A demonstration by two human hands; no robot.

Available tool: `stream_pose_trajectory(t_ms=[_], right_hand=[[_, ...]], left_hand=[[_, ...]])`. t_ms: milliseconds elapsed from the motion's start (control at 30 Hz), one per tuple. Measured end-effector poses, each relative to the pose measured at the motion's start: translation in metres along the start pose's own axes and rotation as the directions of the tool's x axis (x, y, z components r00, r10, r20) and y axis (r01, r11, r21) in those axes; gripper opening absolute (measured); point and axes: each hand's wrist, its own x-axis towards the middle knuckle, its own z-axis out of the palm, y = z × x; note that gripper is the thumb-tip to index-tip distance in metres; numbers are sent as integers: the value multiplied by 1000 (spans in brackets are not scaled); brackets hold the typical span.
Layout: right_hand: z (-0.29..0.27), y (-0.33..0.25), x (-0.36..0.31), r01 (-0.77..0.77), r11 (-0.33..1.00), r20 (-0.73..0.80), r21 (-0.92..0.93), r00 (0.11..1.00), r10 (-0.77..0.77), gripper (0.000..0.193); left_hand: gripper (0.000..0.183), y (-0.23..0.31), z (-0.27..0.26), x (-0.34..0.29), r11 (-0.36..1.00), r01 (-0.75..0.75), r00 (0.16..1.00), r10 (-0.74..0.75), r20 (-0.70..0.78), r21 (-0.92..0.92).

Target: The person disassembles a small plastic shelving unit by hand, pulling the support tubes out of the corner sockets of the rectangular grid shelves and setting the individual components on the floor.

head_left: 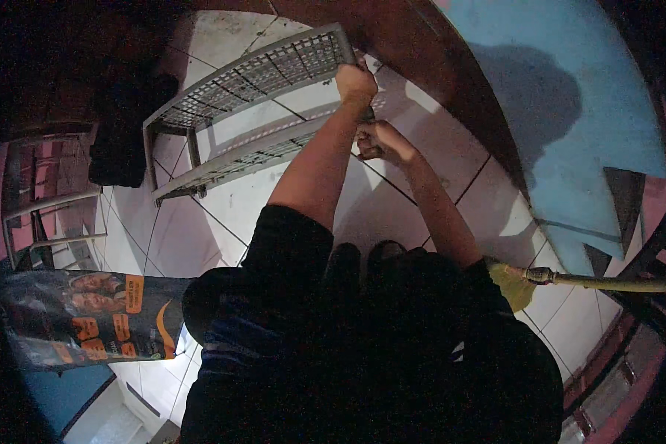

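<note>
Pale tiled floor (185,251) with dark joints, lit in patches, bordered at 2 o'clock by a blue panel (614,126). Over the tiles at 11 o'clock, a grey two-tier rack (251,81) with perforated shelves; contact with the floor hard to judge. Long axis slanting from a low end at 10 o'clock up to the end at 12 o'clock, nearest the hands. Clenched on that upper end, the left hand (357,81). Just below, beside the lower shelf's end, the right hand (381,140), fingers curled; grip or mere closeness, cannot tell. Near the middle, toward 6 o'clock, dark shoes (366,257). At 4 o'clock, a stick (607,282) with a yellowish flat end. At 10 o'clock, farther out, another frame (52,200). At 8 o'clock, a black banner (89,318) with a printed picture, an orange curve and orange patches bearing small, blurred lettering.
</note>
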Motion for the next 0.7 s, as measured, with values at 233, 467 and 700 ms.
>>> stream_pose_trajectory(t_ms=[233, 467, 700], right_hand=[[7, -1, -10, -30, 954, 88, 299, 996, 3, 25], [24, -2, -22, -6, 999, -248, 33, 969, 14, 22], [-1, 20, -16, -3, 905, 150, 426, 986, -68, 14]], left_hand=[[43, 20, -14, -17, 991, 88, 996, -86, 22, -98], [40, 18, -15, -26, 1000, 22, 998, -23, 56, 17], [39, 24, -20, -37, 990, 87, 992, -75, 104, -112]])
